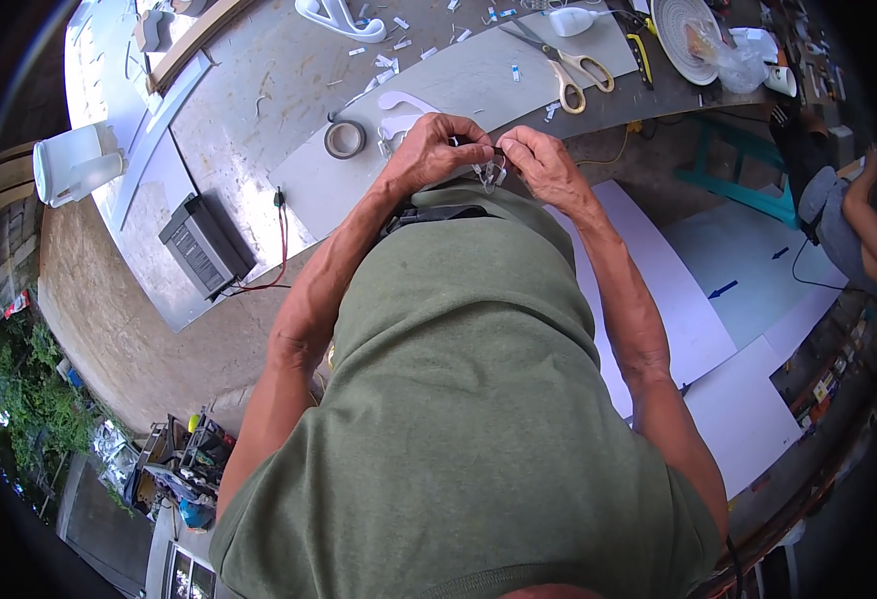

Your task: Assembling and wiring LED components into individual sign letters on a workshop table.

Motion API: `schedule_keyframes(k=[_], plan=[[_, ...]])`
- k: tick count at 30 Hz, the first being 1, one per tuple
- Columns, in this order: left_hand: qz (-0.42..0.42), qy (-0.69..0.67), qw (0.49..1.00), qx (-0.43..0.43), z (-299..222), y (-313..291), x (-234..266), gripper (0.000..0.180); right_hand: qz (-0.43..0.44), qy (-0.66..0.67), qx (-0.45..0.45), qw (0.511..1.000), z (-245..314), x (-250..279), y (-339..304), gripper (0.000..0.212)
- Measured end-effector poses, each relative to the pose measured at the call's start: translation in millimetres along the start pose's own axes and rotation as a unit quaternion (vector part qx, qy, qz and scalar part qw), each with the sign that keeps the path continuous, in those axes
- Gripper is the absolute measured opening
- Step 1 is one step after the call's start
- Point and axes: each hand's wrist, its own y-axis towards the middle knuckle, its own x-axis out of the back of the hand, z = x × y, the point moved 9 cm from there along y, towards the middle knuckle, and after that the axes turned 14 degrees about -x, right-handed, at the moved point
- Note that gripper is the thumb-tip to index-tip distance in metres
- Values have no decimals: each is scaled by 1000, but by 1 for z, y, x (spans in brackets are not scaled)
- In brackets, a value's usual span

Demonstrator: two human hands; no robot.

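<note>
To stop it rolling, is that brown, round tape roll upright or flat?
Flat: the brown, round tape roll shows its open centre from above.

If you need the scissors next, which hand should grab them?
Probably the right hand: the scissors lie nearer to it than to the left hand. Both pinch a small dark piece, so the right must let go first.

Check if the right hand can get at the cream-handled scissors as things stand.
Probably yes: the cream-handled scissors lie just beyond the right hand, with only small strips between. It pinches a small dark piece, though, so may need freeing first.
</note>
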Motion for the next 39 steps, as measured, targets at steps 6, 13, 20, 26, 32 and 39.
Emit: schedule_keyframes(k=[6, 13, 20, 26, 32, 39], plan=[[-31, -51, 995, 77, 5, -4, 4, 17, -122, 33, 79, 989, 13, 8, -14, 18], [-28, -71, 994, 72, 10, -3, 3, 18, -180, -17, 177, 968, 34, 6, -27, 17], [-44, -55, 994, 87, 1, -5, 5, 25, -262, -97, 248, 928, 43, 13, -35, 16], [-34, 37, 997, 59, -6, 0, 7, 25, -280, -163, 282, 903, 48, 9, -39, 17], [-27, 73, 997, 13, -6, 2, 8, 26, -283, -225, 322, 875, 54, 3, -43, 19], [-36, 156, 987, -6, -10, 3, 9, 27, -269, -316, 328, 849, 60, -10, -42, 12]])
